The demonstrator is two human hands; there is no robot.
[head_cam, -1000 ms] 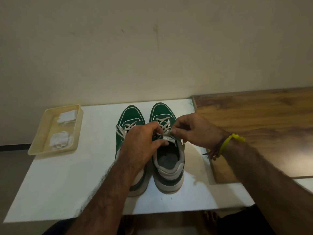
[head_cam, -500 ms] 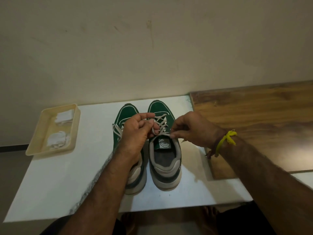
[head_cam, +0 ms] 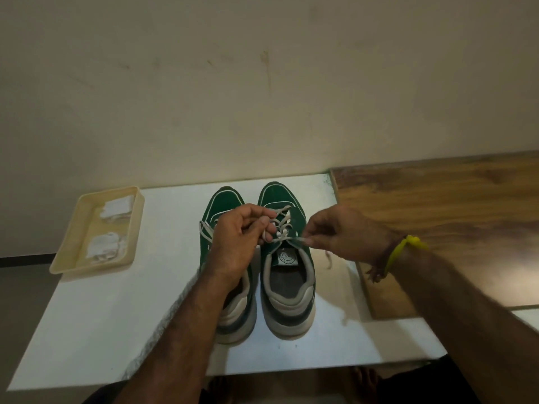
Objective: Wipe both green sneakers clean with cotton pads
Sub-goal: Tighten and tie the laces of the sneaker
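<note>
Both hands have drawn a little farther apart since half a second ago, pulling the lace of the right-hand sneaker taut between them. From the head view, the left hand [head_cam: 237, 243] is curled nearly closed, fingers and thumb pinched on one end of the pale lace [head_cam: 281, 228] just above the shoe's tongue; the right hand [head_cam: 339, 234] is likewise pinched shut on the other end, with a loose tail of lace hanging below it toward the table. Between the two grips sits the right sneaker [head_cam: 287, 258], green suede with a white-edged toe, grey collar and thick pale sole, its heel toward the person. Under the left hand and wrist stands the left sneaker [head_cam: 224, 205], touching or just beside its mate, its lacing loose on the outer side. Both stand upright on the white table [head_cam: 116, 330]. Well to the left of the grips a cream tray [head_cam: 62, 265] holds two clumps of white cotton pads [head_cam: 106, 246], one toward the wall, one nearer. Right of the right hand lies a wooden board [head_cam: 437, 214]; a yellow band [head_cam: 404, 249] circles that wrist.
</note>
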